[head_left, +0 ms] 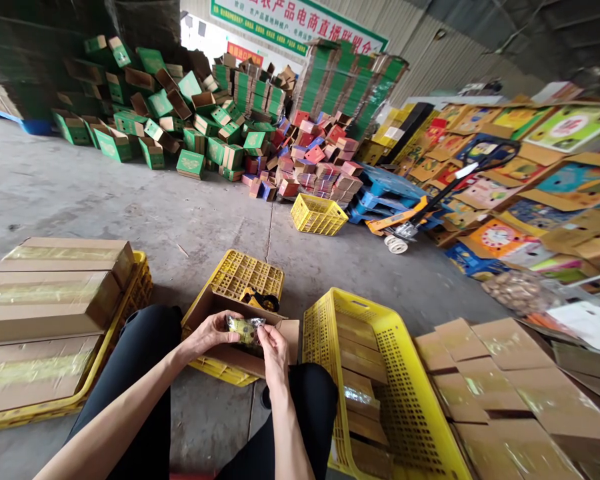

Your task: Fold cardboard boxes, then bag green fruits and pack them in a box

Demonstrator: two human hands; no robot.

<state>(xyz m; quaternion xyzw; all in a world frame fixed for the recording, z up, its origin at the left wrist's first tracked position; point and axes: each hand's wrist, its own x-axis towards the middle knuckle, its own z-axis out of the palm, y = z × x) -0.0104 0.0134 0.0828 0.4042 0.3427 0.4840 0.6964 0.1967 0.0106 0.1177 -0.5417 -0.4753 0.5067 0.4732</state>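
A small clear plastic packet [246,328] with yellow-green contents is held between both hands; what exactly is inside I cannot make out. My left hand [214,335] grips its left end, fingers closed. At the right end, my right hand [274,343] pinches the film. Beneath the packet stands an open cardboard box [210,311] with its flaps up. It rests on an upturned yellow crate [247,270]. Just behind the box, a tape dispenser [260,300] with a yellow body and black parts lies on the crate.
At left, taped cartons [45,293] fill a yellow crate [141,283]. Right of my knee, a long yellow crate [405,373] holds cartons, beside stacked flat cardboard [505,380]. Further off are another yellow crate [320,217], a pallet jack [410,223] and heaped green boxes [190,163].
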